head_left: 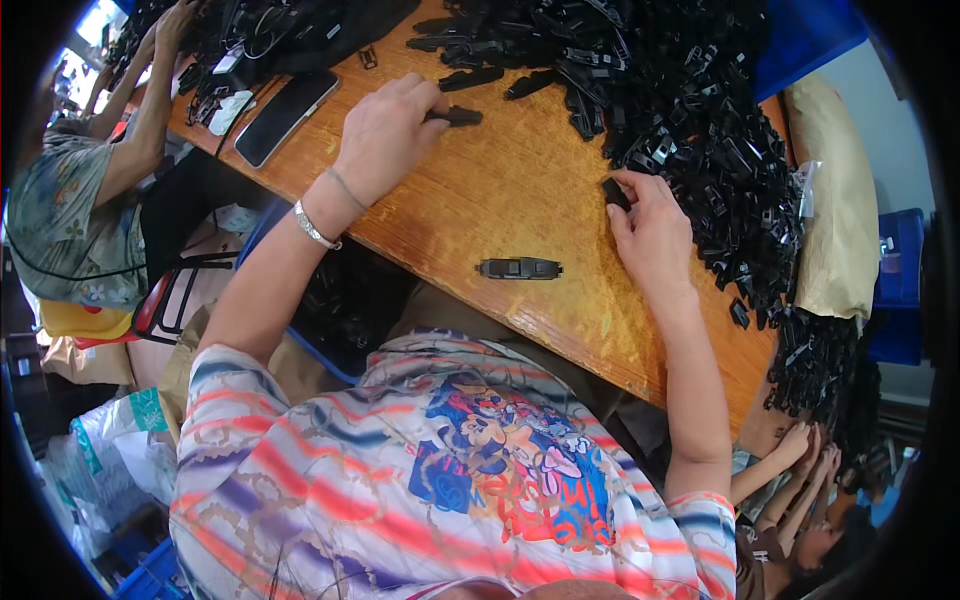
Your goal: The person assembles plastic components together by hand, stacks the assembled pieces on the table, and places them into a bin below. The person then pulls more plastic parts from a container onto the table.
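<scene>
My left hand (pixel 395 125) is over the far left of the wooden table (pixel 520 190), its fingers closed on one end of a narrow black plastic part (pixel 455 117). At the right, my right hand (pixel 652 225) pinches a short black plastic piece (pixel 617 194) between thumb and fingers, beside the edge of a large heap of black plastic parts (pixel 690 130). Between my hands, closer to my body, a single long black plastic housing (pixel 520 268) lies flat near the table's front edge, touched by neither hand.
A smartphone (pixel 287 118) lies at the left table edge, near dark cables. Behind the heap stands a blue bin (pixel 810 45), and a tan sack (pixel 838 200) is at the right. One co-worker (pixel 80 200) sits at the left; other people's hands (pixel 800 455) show at lower right.
</scene>
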`<action>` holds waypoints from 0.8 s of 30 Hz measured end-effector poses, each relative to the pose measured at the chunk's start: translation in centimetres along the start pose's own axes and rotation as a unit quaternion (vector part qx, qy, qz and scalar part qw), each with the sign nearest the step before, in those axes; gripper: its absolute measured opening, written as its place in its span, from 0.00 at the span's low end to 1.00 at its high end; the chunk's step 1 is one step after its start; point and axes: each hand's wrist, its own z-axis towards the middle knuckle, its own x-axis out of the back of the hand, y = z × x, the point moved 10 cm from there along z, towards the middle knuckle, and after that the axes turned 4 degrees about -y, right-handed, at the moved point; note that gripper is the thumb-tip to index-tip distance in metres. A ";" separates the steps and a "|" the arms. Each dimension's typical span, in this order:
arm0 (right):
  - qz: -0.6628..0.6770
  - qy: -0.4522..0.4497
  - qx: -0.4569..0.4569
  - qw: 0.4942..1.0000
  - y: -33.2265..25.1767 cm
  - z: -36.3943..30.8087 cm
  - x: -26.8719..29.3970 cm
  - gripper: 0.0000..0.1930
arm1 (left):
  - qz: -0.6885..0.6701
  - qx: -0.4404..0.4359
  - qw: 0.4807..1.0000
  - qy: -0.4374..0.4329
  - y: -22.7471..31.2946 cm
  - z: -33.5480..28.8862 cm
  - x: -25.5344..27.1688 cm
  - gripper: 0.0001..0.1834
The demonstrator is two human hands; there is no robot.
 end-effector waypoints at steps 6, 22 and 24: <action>0.150 -0.083 0.034 0.985 -3.1 0.5 -0.9 0.14 | -0.106 -0.145 0.984 -0.013 5.7 -0.8 -0.7 0.12; 0.196 -0.065 0.173 0.963 -7.4 5.3 -4.0 0.12 | -0.147 -0.084 0.985 -0.032 4.6 -1.2 -1.6 0.12; 0.205 -0.042 0.215 0.954 -8.5 5.2 -4.6 0.12 | -0.154 -0.092 0.983 -0.026 5.0 -1.1 -1.9 0.12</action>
